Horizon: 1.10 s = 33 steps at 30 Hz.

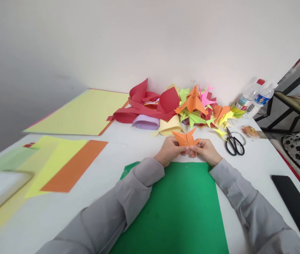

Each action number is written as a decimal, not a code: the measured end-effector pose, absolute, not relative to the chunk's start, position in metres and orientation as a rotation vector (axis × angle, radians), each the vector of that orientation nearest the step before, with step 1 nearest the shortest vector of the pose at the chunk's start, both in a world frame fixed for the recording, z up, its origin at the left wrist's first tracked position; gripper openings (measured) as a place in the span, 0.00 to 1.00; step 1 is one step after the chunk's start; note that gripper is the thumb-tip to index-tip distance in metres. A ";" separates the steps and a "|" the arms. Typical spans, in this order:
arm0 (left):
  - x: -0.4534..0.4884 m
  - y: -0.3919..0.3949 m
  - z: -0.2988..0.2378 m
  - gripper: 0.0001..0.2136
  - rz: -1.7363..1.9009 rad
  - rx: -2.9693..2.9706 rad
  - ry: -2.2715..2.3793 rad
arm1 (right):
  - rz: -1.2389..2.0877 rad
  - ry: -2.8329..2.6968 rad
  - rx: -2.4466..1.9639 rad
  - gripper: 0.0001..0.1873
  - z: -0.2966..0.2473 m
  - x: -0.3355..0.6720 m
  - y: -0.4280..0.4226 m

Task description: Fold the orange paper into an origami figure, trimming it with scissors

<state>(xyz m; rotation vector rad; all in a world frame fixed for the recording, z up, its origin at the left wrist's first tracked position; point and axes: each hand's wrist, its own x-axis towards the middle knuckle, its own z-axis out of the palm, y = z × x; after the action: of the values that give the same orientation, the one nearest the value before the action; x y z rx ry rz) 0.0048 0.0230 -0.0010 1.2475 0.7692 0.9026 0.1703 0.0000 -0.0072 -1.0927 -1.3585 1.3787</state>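
Note:
Between my two hands is an orange folded-paper figure with pointed tips sticking up at left and right. My left hand pinches its left side and lower edge. My right hand pinches the right side, and the thumbs almost meet at the bottom middle. Fingers behind the paper are partly hidden. Below the hands lies a large green sheet. Just beyond them is a heap of folded-paper figures, with an orange one on top and a pink one beside it.
Black-handled scissors and a wrapped snack lie to the right, with bottles behind. A black flat object is near the right edge. Red paper loops stand by the wall. Left are an orange strip and a yellow sheet.

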 end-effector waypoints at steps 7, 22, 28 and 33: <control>0.005 0.023 -0.001 0.07 0.904 1.258 0.797 | 1.396 -1.357 -1.065 0.18 -0.013 0.172 0.002; 0.003 0.023 -0.001 0.10 0.909 1.208 0.735 | 1.359 -1.289 -1.088 0.17 -0.008 0.172 0.001; 0.005 0.020 0.003 0.10 0.943 1.252 0.798 | 1.367 -1.292 -1.087 0.17 -0.007 0.170 0.000; 0.004 0.022 0.000 0.11 0.944 1.246 0.780 | 1.388 -1.327 -1.077 0.17 -0.007 0.171 0.000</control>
<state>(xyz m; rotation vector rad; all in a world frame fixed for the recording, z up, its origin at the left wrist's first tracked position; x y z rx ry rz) 0.0044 0.0215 0.0004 1.2460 0.7800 0.9444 0.1705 -0.0003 -0.0073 -1.0772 -1.3266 1.3878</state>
